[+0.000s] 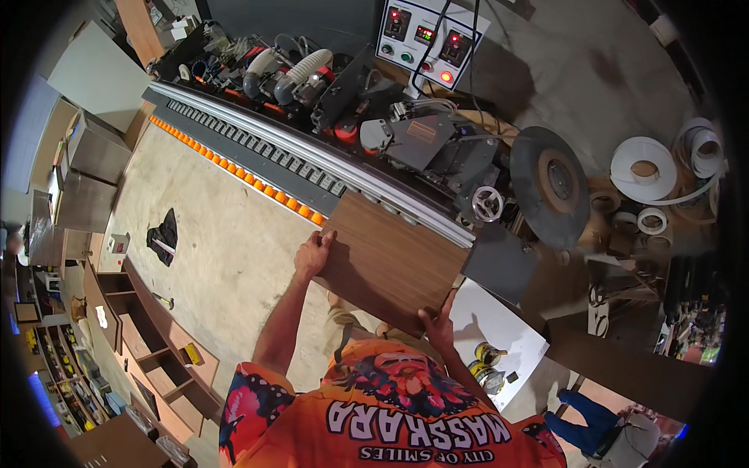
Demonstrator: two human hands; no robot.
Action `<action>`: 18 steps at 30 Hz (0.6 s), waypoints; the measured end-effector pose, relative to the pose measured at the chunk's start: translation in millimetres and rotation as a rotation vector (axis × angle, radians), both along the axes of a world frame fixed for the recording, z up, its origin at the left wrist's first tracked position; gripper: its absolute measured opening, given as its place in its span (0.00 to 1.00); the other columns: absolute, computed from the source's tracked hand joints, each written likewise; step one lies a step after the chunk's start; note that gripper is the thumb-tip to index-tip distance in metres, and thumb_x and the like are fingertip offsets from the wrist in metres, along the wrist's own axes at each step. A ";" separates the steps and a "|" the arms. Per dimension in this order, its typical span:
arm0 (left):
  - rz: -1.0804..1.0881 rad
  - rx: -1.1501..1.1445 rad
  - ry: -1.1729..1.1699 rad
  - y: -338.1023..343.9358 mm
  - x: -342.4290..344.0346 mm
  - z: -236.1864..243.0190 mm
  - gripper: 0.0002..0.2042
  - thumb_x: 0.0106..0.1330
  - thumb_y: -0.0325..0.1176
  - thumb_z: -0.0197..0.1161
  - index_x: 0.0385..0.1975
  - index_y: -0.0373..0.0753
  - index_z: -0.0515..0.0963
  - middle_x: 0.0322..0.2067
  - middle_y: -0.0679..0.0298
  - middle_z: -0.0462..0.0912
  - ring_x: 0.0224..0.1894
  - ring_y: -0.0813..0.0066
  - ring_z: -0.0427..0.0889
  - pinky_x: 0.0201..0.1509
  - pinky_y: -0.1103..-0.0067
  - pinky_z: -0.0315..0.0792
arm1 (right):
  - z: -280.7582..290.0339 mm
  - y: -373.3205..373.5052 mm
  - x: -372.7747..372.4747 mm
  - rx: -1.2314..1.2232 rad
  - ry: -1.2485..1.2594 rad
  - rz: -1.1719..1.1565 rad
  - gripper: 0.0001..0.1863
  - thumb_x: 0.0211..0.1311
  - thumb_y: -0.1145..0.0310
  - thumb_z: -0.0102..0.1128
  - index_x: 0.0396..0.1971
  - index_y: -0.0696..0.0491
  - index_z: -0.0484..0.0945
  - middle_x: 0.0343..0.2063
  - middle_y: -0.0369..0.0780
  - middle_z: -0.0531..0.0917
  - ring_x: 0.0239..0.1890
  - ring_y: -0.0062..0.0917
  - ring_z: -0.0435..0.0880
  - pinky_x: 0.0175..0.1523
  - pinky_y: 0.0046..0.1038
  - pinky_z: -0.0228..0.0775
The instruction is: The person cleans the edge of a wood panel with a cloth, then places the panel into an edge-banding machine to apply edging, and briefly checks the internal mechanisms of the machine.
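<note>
A brown wood-grain board [390, 261] lies flat with its far edge at the feed track of an edge banding machine [406, 140]. On its left edge, near the machine's orange rollers [257, 182], my left hand [314, 253] grips it with the fingers closed over the rim. My right hand [439, 318] holds the near right corner, the thumb on the board's near edge and the fingers along its right side. What lies under the board is hidden, and so are some of my fingertips.
A large dark reel [551, 183] stands at the machine's right end, with white rolls of edging [644, 170] beyond. A control box [425, 47] with lit lamps is at the back. Tins [488, 366] sit on a white panel at right. Wooden cabinet frames [156, 351] lie at left.
</note>
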State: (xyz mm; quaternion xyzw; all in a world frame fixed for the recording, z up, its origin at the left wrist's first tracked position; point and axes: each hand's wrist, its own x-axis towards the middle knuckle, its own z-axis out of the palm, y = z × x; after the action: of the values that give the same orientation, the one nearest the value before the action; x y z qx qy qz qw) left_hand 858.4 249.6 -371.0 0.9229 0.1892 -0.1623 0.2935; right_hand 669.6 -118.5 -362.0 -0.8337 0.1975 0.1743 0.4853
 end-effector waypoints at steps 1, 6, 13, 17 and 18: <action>0.027 0.008 -0.016 -0.3 -0.1 -0.2 0.37 0.70 0.69 0.47 0.65 0.43 0.71 0.49 0.43 0.84 0.54 0.38 0.81 0.59 0.53 0.73 | 7.9 4.9 -3.9 0.012 0.020 0.037 0.61 0.64 0.52 0.68 0.78 0.48 0.25 0.61 0.60 0.74 0.43 0.40 0.86 0.47 0.33 0.78; -0.069 0.378 -0.561 -28.6 -19.3 26.1 0.35 0.66 0.61 0.60 0.68 0.48 0.67 0.61 0.41 0.72 0.66 0.42 0.69 0.67 0.50 0.63 | 18.7 22.2 -4.7 0.115 0.072 0.057 0.62 0.64 0.60 0.68 0.76 0.56 0.22 0.65 0.60 0.70 0.62 0.43 0.77 0.63 0.32 0.71; -1.005 0.085 -0.373 -76.2 -97.1 80.4 0.46 0.48 0.54 0.77 0.71 0.59 0.63 0.74 0.56 0.58 0.76 0.48 0.56 0.74 0.43 0.50 | 2.3 27.9 5.3 0.247 -0.044 0.102 0.62 0.63 0.62 0.68 0.76 0.57 0.22 0.66 0.58 0.69 0.64 0.41 0.76 0.65 0.33 0.70; -0.913 0.135 -0.400 -70.0 -111.1 34.4 0.52 0.41 0.45 0.81 0.73 0.61 0.61 0.75 0.56 0.55 0.77 0.55 0.54 0.74 0.44 0.52 | 7.9 33.1 18.6 0.158 0.156 0.192 0.62 0.63 0.61 0.69 0.77 0.54 0.24 0.63 0.58 0.73 0.61 0.41 0.78 0.63 0.34 0.72; -0.910 0.150 -0.380 -71.8 -107.7 39.1 0.53 0.41 0.44 0.81 0.73 0.61 0.61 0.75 0.56 0.55 0.78 0.55 0.54 0.74 0.44 0.52 | -1.5 32.5 17.5 0.102 0.069 0.204 0.62 0.63 0.59 0.69 0.77 0.53 0.24 0.60 0.60 0.75 0.58 0.44 0.80 0.61 0.36 0.72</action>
State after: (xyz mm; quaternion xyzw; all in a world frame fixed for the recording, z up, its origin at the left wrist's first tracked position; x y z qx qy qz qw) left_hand 750.7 177.9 -331.8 0.9437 -0.2783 -0.0888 0.1552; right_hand 687.1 -86.0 -363.4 -0.8172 0.1190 0.2613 0.4998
